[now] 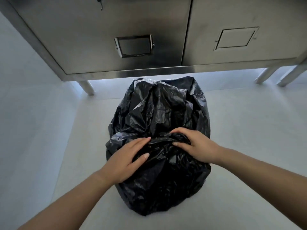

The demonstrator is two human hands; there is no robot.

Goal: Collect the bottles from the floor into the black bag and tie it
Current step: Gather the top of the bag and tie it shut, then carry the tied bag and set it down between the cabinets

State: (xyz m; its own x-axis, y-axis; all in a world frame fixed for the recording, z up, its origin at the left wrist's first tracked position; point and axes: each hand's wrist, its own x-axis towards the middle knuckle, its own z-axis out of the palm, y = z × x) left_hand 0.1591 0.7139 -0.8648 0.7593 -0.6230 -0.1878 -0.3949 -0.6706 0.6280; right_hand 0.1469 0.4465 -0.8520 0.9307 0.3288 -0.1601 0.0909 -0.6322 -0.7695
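A full, crumpled black bag (159, 112) lies on the pale floor in the middle of the head view, bulging with hidden contents. No bottles show outside it. My left hand (127, 161) rests on the bag's near left side, fingers curled into the gathered plastic. My right hand (194, 145) grips the bunched plastic of the bag's mouth from the right. The two hands meet over a twisted fold of plastic between them.
A steel cabinet (136, 35) with two doors stands on legs just behind the bag. A white wall (25, 90) runs along the left. Pale floor (252, 130) stretches to the right of the bag.
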